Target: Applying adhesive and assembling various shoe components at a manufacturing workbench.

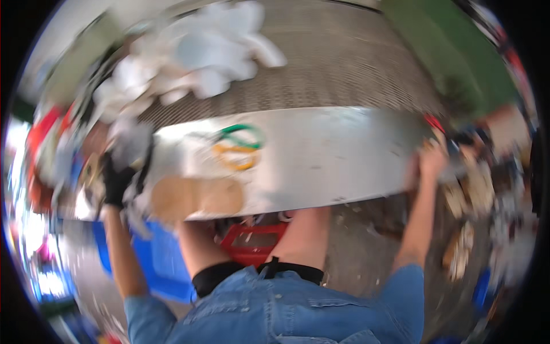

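A ribbed, grey-brown belt (344,63) is seen beyond a smooth metal tabletop (332,155), on whose sheen light objects would probably slide. On the belt's left, white pieces (215,51), rounded and apparently thin, are heaped. At the table's near edge is laid a flat tan pad (197,196) with rounded ends, judged light and fairly stiff. At the left end, pale, film-like plastic (129,140) is located beside the black-gloved left hand (117,180); it is likely soft, nearly weightless and slippery, best gathered in a bunch. Whether it is gripped cannot be told through the blur. Slender green (243,143) and yellow rings (232,149) are set together near the pad. At the right end, a small red-tipped object (433,122) is positioned just beyond the bare right hand (431,163); the fingers appear curled, but whether it is grasped cannot be told. It is probably light and rigid, best taken at its middle.
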`<control>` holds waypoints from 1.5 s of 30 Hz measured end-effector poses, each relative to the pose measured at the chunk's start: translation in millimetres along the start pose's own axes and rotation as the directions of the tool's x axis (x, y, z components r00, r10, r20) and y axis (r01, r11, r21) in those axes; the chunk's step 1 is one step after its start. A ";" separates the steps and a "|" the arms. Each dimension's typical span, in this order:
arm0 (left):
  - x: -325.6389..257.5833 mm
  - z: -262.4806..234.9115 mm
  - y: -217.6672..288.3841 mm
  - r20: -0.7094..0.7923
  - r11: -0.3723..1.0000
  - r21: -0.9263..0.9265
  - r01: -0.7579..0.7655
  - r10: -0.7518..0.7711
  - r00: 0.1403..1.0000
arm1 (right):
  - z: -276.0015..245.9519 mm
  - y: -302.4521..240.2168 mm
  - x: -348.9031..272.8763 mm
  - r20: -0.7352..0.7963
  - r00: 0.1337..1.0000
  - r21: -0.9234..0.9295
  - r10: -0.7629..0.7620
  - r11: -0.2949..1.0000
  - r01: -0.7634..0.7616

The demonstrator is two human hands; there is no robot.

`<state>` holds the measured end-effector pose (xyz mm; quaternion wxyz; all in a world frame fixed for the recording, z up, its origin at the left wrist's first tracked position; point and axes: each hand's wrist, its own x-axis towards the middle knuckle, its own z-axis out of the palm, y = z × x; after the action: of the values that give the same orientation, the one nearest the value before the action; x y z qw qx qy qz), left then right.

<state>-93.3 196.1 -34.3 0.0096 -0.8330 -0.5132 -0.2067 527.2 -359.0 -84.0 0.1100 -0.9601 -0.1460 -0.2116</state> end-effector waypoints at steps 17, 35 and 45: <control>-126.2 -52.6 177.6 0.138 0.434 -0.897 0.090 0.080 0.987 | -138.4 -375.8 -224.1 0.429 0.668 0.804 -0.609 -0.080 -0.589; -138.2 -52.4 155.0 0.351 0.239 -0.914 0.327 0.065 0.934 | -185.5 -390.8 -287.1 -0.086 0.798 0.925 -0.596 0.249 0.286; -138.2 -55.4 149.2 0.345 0.115 -0.938 0.328 0.199 0.917 | -168.2 -388.3 -286.3 0.048 0.809 0.999 -0.585 0.028 -0.039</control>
<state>-37.3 -4.7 -3.3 -0.6572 -0.6238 -0.2714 -0.3245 88.9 -109.5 -2.5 0.6384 -0.5974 -0.4595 0.1563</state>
